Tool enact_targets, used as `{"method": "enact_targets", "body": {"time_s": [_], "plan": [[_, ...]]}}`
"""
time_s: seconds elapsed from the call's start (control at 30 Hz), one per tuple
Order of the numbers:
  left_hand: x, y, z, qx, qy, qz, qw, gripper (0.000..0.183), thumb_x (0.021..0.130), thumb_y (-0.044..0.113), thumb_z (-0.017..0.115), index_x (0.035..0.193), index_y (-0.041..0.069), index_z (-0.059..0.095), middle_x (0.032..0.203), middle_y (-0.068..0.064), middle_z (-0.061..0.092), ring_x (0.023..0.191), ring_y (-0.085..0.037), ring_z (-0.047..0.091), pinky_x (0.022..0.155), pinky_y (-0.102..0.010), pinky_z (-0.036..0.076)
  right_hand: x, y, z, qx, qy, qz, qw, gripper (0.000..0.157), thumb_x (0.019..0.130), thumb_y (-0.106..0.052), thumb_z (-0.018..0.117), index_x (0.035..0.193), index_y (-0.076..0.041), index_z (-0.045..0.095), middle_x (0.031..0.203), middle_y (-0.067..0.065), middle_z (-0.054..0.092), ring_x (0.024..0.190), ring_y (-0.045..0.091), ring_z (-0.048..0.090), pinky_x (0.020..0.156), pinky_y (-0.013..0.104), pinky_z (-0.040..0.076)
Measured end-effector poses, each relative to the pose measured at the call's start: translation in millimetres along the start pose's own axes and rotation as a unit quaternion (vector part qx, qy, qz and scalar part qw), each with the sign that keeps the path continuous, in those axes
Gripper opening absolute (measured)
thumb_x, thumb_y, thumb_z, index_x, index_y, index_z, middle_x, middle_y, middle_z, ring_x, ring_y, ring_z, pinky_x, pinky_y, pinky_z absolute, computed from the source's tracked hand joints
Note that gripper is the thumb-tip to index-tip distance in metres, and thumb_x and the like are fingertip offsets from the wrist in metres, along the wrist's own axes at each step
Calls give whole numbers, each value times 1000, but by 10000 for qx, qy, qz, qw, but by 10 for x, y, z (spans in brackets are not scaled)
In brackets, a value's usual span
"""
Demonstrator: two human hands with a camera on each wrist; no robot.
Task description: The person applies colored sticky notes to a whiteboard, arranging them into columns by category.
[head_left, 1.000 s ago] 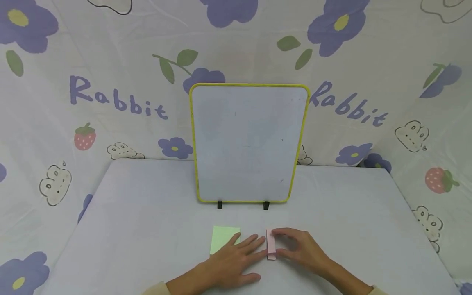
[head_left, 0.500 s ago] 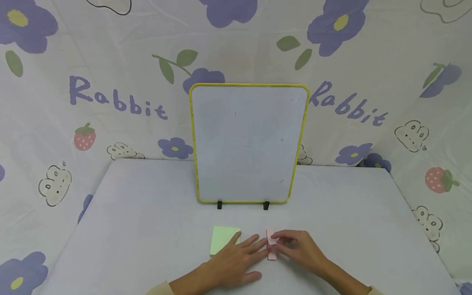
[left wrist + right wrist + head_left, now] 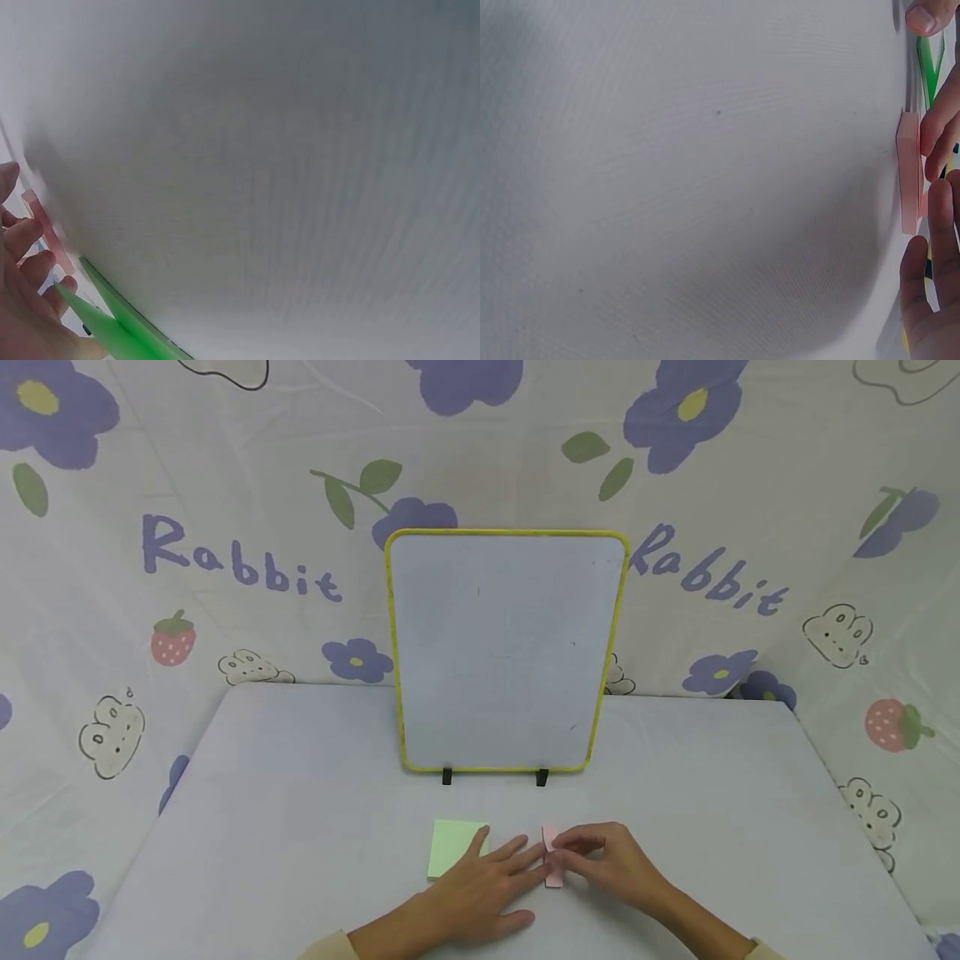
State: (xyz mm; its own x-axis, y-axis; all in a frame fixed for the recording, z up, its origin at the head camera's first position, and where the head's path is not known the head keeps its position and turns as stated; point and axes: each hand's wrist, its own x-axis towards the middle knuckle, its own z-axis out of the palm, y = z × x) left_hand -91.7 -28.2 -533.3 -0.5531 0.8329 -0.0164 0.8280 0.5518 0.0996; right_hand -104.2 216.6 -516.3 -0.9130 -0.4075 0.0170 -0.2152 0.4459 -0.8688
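A narrow pink sticky-note pad (image 3: 553,878) lies on the white table in front of the whiteboard, partly hidden by fingers. My right hand (image 3: 621,864) pinches its upper sheet between thumb and fingertips, midway along the strip. In the right wrist view the pink pad (image 3: 908,176) shows its long side, with a small flap standing off it. My left hand (image 3: 483,893) lies spread with straight fingers, its fingertips resting at the pad's left edge. Its little finger reaches over a light green sticky-note pad (image 3: 452,845). A sheet of the green pad (image 3: 124,311) stands raised in the left wrist view.
A whiteboard (image 3: 502,652) with a yellow frame stands upright behind the pads on two black feet (image 3: 447,777). Printed cloth (image 3: 262,460) with flowers, rabbits and strawberries hangs behind and beside the white table (image 3: 300,777).
My right thumb and fingers, earlier spread along the pink pad, have drawn together in a pinch at its middle. My left hand has shifted very slightly right.
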Motion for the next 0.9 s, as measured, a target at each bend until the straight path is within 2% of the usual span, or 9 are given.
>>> {"method": "enact_targets", "body": {"time_s": [0.17, 0.33, 0.47, 0.67, 0.9], "plan": [[5, -4, 4, -108, 30, -13, 9999, 59, 101, 51, 47, 154, 25, 41, 160, 4, 33, 146, -20, 33, 107, -64, 31, 4, -8, 1, 43, -6, 114, 9999, 19, 93, -24, 70, 99, -8, 79, 94, -3, 76, 86, 8, 70, 77, 27, 54], [36, -32, -3, -147, -114, 3, 9998, 58, 101, 52, 45, 153, 26, 41, 160, 5, 32, 146, -18, 32, 109, -64, 29, 18, -44, -8, 92, 68, 143, 9998, 20, 97, -23, 65, 99, -9, 80, 95, -2, 76, 92, 10, 70, 82, 27, 53], [63, -53, -34, -40, -104, 44, 9999, 56, 101, 50, 46, 152, 26, 42, 159, 6, 35, 145, -17, 34, 108, -65, 29, 42, -57, -24, 83, 92, 58, 9999, 17, 95, -20, 68, 99, -9, 79, 97, 0, 76, 90, 10, 70, 80, 27, 53], [77, -61, -93, -7, 29, 123, 9999, 55, 100, 48, 50, 150, 27, 45, 157, 9, 38, 143, -18, 38, 105, -63, 34, 59, -61, -47, 106, 11, 183, 9998, 18, 92, -19, 72, 104, -6, 78, 103, 3, 76, 89, 11, 70, 78, 27, 54], [115, -48, -86, 258, 49, -2, 9997, 60, 98, 48, 52, 153, 26, 41, 157, 12, 37, 143, -16, 38, 106, -61, 34, 71, -68, -51, 97, 83, 65, 9999, 16, 92, -14, 72, 104, -7, 78, 104, 3, 76, 88, 14, 71, 77, 26, 54]]}}
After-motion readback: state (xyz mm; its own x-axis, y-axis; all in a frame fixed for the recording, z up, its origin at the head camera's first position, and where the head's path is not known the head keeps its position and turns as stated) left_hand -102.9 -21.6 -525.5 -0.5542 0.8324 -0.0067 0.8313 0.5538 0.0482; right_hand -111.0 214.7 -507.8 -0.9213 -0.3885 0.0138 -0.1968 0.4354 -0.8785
